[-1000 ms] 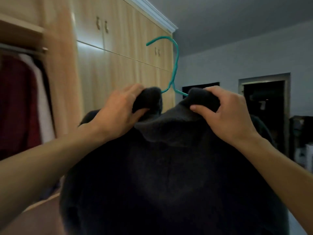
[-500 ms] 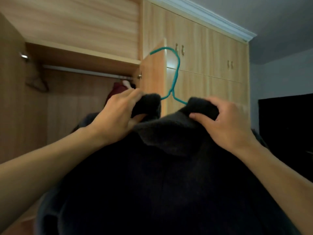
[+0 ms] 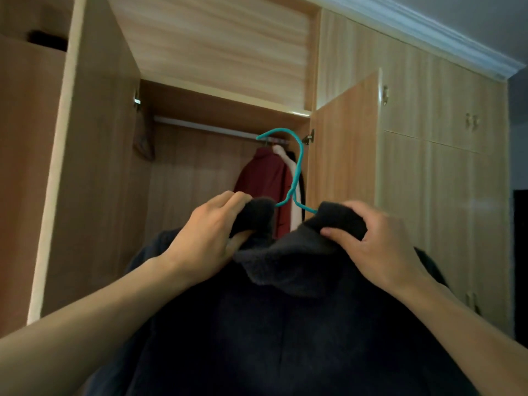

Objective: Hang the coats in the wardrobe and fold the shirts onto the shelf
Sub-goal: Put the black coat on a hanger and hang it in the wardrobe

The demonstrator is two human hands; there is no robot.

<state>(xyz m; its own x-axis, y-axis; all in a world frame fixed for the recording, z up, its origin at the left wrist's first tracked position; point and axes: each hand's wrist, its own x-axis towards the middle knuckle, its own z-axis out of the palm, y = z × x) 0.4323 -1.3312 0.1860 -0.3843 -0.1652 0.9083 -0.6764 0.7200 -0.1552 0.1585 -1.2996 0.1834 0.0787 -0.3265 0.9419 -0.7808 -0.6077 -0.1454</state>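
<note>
Head view: left hand, right hand, fingers clenched on dark coat collar, teal hanger inside. Coat is up before the open wardrobe. Red coat hangs at the rail's right end by the door edge, with free rail to its left.

2 hands, 1 teal hanger

1. A white crown moulding slopes down toward the right edge, with grey ceiling above it.
2. A strip of bluish-grey wall shows at the far right, and a dark panel sits below it.
3. Closed wood-grain cupboard doors fill the right side; two small knobs sit side by side on the upper pair.
4. A brownish item, too dim to identify, hangs in the shadowed left corner.
</note>
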